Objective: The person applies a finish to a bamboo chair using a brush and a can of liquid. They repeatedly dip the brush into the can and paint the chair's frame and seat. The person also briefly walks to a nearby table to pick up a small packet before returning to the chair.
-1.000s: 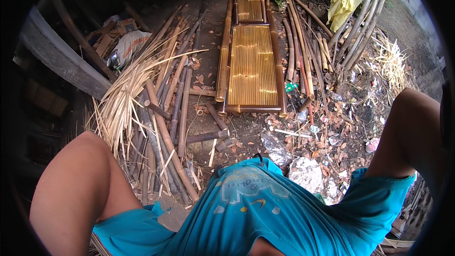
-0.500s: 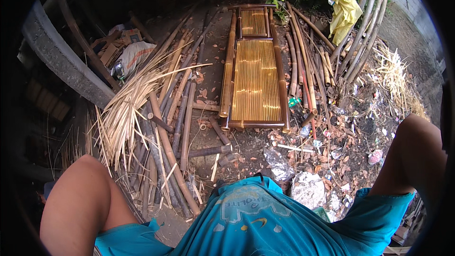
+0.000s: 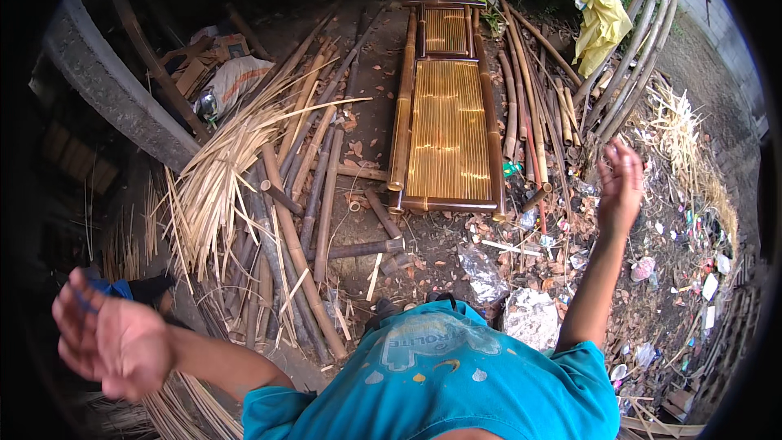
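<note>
My left hand is stretched out low at the left, palm turned up and fingers apart, slightly blurred. It holds nothing and is nearest to the pile of thin split bamboo strips. At the right, my right hand is raised with its fingers loosely spread and nothing in them. A long varnished bamboo bench, with a slatted golden top and dark brown frame poles, lies ahead between the hands. Neither hand touches it.
Bamboo poles lie in a heap on the left, and more poles line the bench's right side. A yellow cloth hangs by curved poles. Dry leaves, plastic scraps and a pale block litter the ground.
My bent elbows showed at both sides with the hands out of sight. Both forearms have swung down and outward, bringing the open hands into view.
</note>
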A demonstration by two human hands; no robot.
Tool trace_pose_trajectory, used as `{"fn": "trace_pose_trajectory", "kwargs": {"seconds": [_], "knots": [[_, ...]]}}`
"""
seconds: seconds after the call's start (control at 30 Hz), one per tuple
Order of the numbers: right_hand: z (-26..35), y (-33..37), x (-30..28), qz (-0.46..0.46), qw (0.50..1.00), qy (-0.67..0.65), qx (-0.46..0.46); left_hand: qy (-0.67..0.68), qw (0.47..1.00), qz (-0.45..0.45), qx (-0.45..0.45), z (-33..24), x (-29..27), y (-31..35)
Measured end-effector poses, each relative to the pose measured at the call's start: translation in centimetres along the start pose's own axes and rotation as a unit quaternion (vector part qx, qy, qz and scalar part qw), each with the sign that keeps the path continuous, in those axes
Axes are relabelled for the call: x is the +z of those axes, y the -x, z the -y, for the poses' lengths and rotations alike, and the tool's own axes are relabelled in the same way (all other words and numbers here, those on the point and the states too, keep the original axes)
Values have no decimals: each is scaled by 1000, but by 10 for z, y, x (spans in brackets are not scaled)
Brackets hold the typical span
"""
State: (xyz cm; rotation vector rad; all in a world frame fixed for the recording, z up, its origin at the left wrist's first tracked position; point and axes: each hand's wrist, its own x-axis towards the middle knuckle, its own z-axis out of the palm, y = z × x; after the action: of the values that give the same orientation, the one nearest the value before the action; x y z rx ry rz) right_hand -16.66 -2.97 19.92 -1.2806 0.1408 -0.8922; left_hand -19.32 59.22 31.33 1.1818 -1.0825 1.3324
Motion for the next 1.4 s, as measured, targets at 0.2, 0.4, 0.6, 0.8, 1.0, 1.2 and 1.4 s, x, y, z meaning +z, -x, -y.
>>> {"fn": "trace_pose_trajectory", "kwargs": {"seconds": [0.2,0.4,0.6,0.8,1.0,1.2,1.4], "knots": [[-278,182,-166,-106,915,106,376,-346,667,-63,-657,67,-119,351],[-324,359,-234,26,732,290,616,-332,564,62,-753,0,-126,500],[-327,372,-246,52,729,398,554,-203,465,-9,-862,41,-78,525],[-347,302,-189,79,717,474,504,-221,483,40,-846,98,-42,562],[-394,255,-179,68,732,507,451,-345,347,60,-870,137,17,597],[-460,230,-181,4,750,385,538,-395,224,-26,-891,175,17,604],[-474,168,-181,91,745,427,504,-455,280,-53,-844,259,53,558]]}}
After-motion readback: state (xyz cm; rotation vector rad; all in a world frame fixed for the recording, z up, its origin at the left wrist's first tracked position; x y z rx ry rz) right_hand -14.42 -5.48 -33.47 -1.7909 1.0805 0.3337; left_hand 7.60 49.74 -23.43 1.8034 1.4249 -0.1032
